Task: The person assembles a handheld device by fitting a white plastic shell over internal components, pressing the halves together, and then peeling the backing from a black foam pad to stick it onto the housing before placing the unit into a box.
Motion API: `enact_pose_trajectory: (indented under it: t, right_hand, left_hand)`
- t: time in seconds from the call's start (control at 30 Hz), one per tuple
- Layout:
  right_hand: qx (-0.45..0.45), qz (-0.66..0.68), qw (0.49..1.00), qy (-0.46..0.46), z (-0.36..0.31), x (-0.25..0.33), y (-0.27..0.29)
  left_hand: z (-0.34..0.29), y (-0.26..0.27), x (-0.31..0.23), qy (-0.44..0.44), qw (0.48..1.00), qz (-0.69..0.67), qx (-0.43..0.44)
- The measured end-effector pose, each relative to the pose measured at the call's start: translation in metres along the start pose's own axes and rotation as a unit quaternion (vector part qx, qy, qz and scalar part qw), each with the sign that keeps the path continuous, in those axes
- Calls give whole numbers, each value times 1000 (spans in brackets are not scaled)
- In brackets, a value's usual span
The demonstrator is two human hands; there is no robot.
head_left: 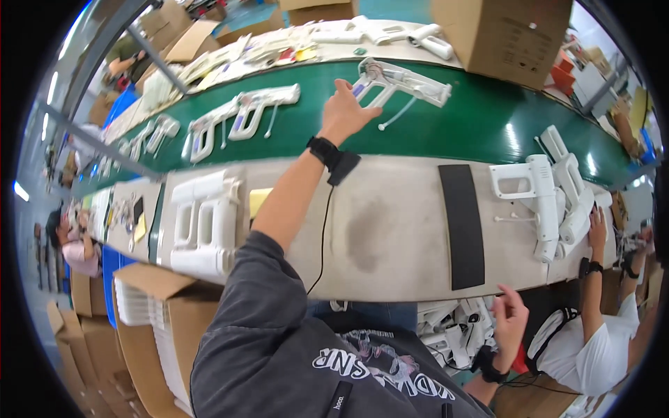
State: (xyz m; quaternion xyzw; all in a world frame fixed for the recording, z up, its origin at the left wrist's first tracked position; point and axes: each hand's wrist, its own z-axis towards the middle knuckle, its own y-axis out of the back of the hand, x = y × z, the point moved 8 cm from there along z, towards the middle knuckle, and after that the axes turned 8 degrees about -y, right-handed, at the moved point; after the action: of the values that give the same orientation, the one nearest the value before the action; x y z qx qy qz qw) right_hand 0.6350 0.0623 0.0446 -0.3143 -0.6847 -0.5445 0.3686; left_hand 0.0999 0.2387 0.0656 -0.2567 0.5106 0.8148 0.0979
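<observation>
At the far left, an open cardboard box (pixel 150 317) holding stacked white parts is seen below the workbench (pixel 390 237), and a stack of white housing shells (pixel 202 223) is laid on the bench top above it, with a yellow notepad (pixel 259 200) just beside them. On the green conveyor belt (pixel 481 122) further back, two white gun-shaped housings (pixel 240 115) are laid side by side, well to the left of the reaching arm. The left hand (pixel 346 111) is stretched forward over the belt, a black wrist strap (pixel 324 150) with a trailing cable being worn on it; its fingers are spread and laid against the handle of a white gun-shaped assembly (pixel 401 83), which lies on the belt just to the right of the hand and is touched at its grip end, though whether it is actually clasped cannot be told. A black mat (pixel 463 223) is laid across the bench to the right. The right hand (pixel 512 317) is held low below the bench edge, its fingers loosely apart and nothing in it, above a bin of white parts (pixel 453 331). At the far right, more white housings (pixel 557 195) are piled on the bench, and a co-worker's hand (pixel 598 230) is rested beside them.
</observation>
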Motion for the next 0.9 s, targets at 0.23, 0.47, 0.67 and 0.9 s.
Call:
enact_pose_trajectory:
  t: [0.23,0.47,0.67,0.9]
  right_hand:
    - [193,-2,977,92,-18,68,-128]
    - [379,-41,898,220,-53,116,-199]
    - [415,-82,879,221,-55,138,-229]
    - [440,-65,855,269,-58,177,-267]
  left_hand:
    - [-223,74,-17,100,991,-26,-90]
    - [-340,59,-4,164,978,-26,-124]
    - [-364,76,3,93,968,139,-189]
    - [-348,108,100,238,951,173,-92]
